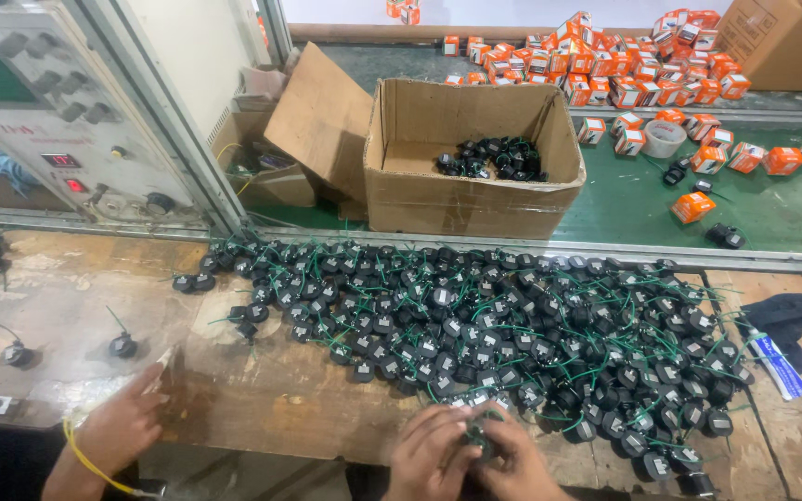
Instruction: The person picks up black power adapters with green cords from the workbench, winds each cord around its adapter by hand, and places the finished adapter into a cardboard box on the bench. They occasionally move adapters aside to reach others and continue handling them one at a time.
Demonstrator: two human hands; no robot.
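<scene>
Head view of a worn wooden workbench (262, 390). At the near edge, the person's left hand (427, 455) and right hand (510, 464) meet around one small black round component (485, 434) with a green wire; the fingers of both curl closed about it, though how firmly each grips cannot be told, since the part is mostly hidden between them. The component lies directly between the two sets of fingertips, equally near to each hand, and its long axis cannot be made out. Just beyond the hands, toward the far side and spreading right, lies the large heap of like black components (512, 325) with green leads; its near fringe almost touches the fingertips. Farther off, an open cardboard box (471, 195) holds a few more black parts. Small orange cartons (624, 65) are scattered on the green surface far right. At near left, a separate hand (122, 422) with a yellow cord at the wrist, apparently a co-worker's, rests open on the bench.
</scene>
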